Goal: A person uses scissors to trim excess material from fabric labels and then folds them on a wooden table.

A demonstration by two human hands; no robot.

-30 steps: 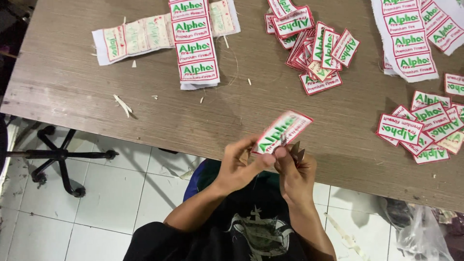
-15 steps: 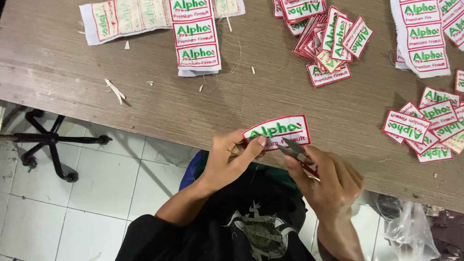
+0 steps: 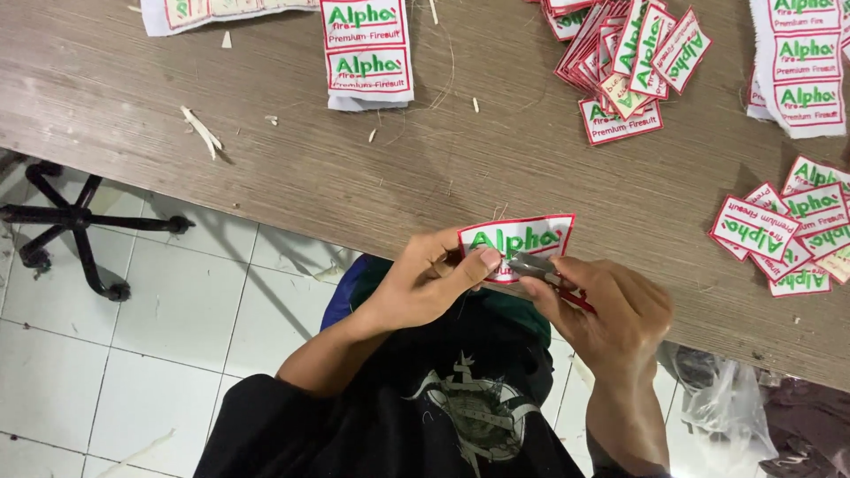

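Pinching the patch (image 3: 518, 241), left hand (image 3: 425, 283) hides its edge; right hand (image 3: 611, 310) grips half-hidden snips (image 3: 536, 265).

Left hand (image 3: 425, 283) pinches a red-edged patch (image 3: 518, 241); right hand (image 3: 611, 310) holds snips (image 3: 536, 265) against it.

Two hands (image 3: 425, 283) (image 3: 611, 310); one held patch (image 3: 518, 239); one snips (image 3: 540, 268); one chair base (image 3: 80, 221).

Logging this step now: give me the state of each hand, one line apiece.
Left hand: closed, pinching the white patch by its lower edge.
Right hand: closed around small red-handled snips, blades at the patch.
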